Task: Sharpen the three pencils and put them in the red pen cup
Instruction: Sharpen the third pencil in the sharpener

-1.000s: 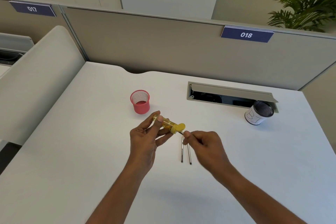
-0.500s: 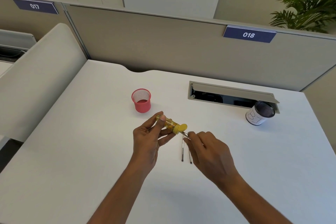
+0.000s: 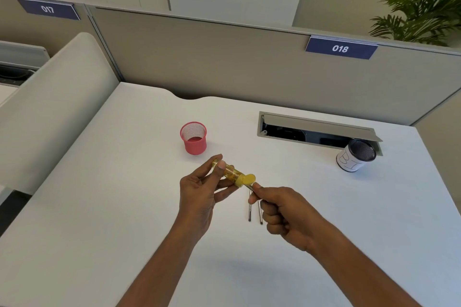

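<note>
Gripping a pencil near its tip, the right hand presses it toward the yellow cap end of a tube-shaped sharpener, fingers curled shut around the shaft so that almost none of it shows. The left hand pinches the sharpener's clear amber barrel between thumb and fingertips, holding it slanted above the desk with its opening turned to meet the pencil; whether the point is already seated in the hole cannot be told. That split grip probably lets one hand steady the barrel while the other twists. Two more pencils lie side by side on the white surface just beneath the hands, close enough to reach next. Beyond the left hand stands the red pen cup, a mesh tub upright and seemingly holding no pencils, so the job looks to be at its first of three. Farther off on the right, a white can with a dark top sits by an open cable tray, below the partition plate reading 018.
</note>
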{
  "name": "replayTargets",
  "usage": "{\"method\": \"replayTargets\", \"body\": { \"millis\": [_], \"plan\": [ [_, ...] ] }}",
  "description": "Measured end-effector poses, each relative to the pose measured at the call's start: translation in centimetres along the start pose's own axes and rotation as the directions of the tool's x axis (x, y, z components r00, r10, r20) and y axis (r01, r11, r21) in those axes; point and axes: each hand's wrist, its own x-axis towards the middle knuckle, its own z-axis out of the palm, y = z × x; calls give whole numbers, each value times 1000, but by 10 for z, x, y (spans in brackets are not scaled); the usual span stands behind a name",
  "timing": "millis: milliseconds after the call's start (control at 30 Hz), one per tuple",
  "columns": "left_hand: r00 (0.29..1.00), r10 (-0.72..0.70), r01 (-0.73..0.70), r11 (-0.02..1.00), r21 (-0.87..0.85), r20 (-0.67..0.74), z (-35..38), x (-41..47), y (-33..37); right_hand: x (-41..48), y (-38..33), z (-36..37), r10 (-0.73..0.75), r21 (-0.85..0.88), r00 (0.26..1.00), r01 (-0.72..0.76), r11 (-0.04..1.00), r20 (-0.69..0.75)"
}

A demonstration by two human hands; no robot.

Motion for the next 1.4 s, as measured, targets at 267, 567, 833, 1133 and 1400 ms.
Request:
{"method": "replayTargets", "body": {
  "millis": [267,567,833,1133,1400],
  "plan": [
    [999,-30,30,999,-22,-23,5,0,-2,17,35,-16,-854,-900,296,218,-376,429],
    [1000,-9,9,1000,4,-2,2,1,-2,-2,9,7,-357,-272,920,306,912,-160],
    [999,-32,32,999,-7,-31,0,0,-7,1,14,3,-399,-407,910,326,853,-108],
    [999,-36,36,999,-11,-28,4,0,-2,20,30,-17,-859,-886,230,191,-422,458],
    [1000,-5,5,1000,6,-1,0,-1,-2,2,2,0,-75,-40,996,73,997,-58]
  ]
}}
